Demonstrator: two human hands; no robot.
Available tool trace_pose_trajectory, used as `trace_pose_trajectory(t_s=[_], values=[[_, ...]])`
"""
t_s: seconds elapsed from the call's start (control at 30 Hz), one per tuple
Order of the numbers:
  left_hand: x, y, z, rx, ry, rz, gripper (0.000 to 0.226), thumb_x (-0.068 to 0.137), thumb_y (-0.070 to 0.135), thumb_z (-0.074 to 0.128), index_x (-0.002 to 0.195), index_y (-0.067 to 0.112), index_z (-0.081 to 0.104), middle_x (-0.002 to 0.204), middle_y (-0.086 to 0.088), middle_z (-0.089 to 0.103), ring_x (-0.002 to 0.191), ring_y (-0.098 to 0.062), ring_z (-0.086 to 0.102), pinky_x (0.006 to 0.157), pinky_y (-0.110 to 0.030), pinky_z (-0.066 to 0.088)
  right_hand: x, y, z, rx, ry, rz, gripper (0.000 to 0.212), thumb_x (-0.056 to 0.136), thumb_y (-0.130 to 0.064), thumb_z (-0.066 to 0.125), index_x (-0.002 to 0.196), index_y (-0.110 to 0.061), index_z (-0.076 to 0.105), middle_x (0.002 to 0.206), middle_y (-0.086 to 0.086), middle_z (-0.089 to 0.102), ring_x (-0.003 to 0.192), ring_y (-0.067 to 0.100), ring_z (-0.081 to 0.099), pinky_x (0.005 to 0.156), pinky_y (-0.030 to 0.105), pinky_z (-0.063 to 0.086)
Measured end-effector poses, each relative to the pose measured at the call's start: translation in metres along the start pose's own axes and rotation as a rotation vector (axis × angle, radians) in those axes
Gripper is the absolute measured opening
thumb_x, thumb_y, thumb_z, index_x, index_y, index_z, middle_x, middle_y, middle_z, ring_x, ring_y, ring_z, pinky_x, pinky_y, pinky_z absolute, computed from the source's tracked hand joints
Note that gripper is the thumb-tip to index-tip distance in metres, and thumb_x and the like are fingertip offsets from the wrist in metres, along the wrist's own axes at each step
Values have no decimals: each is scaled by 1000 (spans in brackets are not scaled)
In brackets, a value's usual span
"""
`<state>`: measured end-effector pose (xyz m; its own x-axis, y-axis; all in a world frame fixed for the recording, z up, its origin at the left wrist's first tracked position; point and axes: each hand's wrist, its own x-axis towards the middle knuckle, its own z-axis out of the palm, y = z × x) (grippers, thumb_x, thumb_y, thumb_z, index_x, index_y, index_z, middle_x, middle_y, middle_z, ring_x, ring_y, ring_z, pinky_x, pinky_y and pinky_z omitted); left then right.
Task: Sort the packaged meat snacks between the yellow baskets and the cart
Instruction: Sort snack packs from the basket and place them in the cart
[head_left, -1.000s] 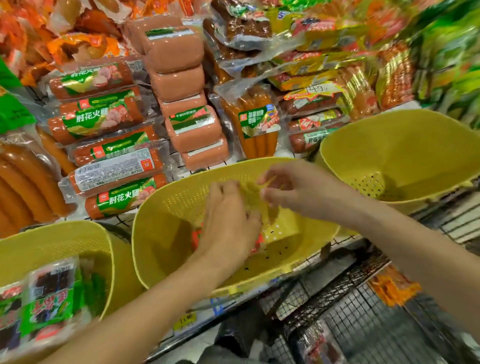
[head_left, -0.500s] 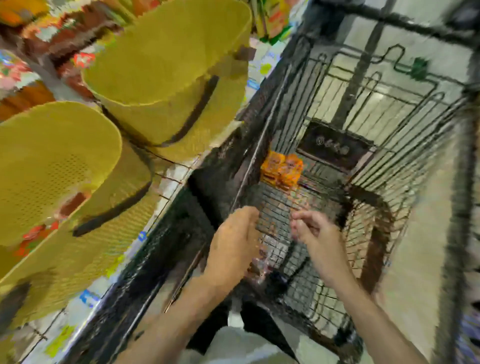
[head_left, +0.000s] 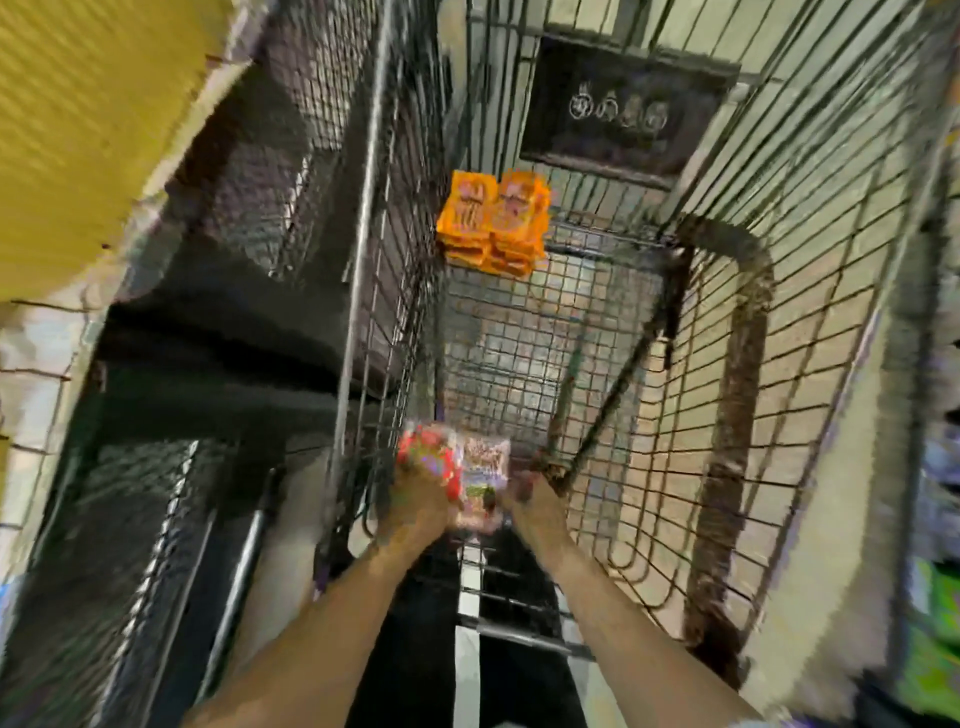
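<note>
I look down into a black wire cart (head_left: 597, 332). Both my hands hold a blurred snack packet (head_left: 470, 467), red and pinkish, low over the near end of the cart's floor. My left hand (head_left: 418, 506) grips the packet's left side, and my right hand (head_left: 530, 501) holds its right edge. A stack of orange snack packets (head_left: 493, 223) lies at the far end of the cart floor. One yellow basket (head_left: 78, 130) fills the upper left corner of the view.
The dark base of a shelf unit (head_left: 218, 322) stands left of the cart, close against its wire side. A black placard (head_left: 618, 109) hangs on the cart's far wall. Pale floor tiles (head_left: 810, 545) show through the mesh on the right.
My view swung from the yellow baskets on the shelf down into the cart. Both hands came out of the middle basket and now hold a packet low inside the cart.
</note>
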<state>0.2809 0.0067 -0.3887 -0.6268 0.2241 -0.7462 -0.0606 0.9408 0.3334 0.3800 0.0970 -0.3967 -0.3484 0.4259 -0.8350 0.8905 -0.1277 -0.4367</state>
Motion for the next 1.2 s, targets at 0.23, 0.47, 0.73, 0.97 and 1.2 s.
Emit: trace_pose_trajectory(t_s=[0.23,0.47,0.73,0.97,1.2], values=[[18,-1,21,356,145,-158,60,94,22,54,142,2,24,139,-17,42,127,-28,43,98,-34,42,24,-4,32,111,40,19,13,86,0,61,84,-11,54,93,24,68,83,35,67,78,49,54],[26,-9,30,402,213,-188,60,89,24,61,137,2,32,134,-14,48,123,-25,46,93,-30,45,26,-4,43,91,152,58,30,82,-7,70,109,-1,58,102,13,67,90,27,65,83,41,54],[24,-7,25,380,198,-169,59,86,22,68,133,3,38,133,-15,46,124,-26,43,97,-32,46,26,-2,45,330,150,152,31,77,1,72,95,-11,49,102,10,66,94,24,64,87,36,52],[19,-3,24,321,234,-171,64,80,26,73,131,6,39,133,-14,46,124,-26,43,101,-35,42,23,0,52,463,111,137,35,80,6,66,104,-5,44,110,20,62,103,34,61,91,53,48],[14,-2,23,292,254,-142,58,84,24,68,132,7,40,131,-12,48,121,-23,48,98,-32,45,28,6,54,515,101,169,36,79,3,69,102,-10,45,112,17,62,104,32,62,89,54,50]])
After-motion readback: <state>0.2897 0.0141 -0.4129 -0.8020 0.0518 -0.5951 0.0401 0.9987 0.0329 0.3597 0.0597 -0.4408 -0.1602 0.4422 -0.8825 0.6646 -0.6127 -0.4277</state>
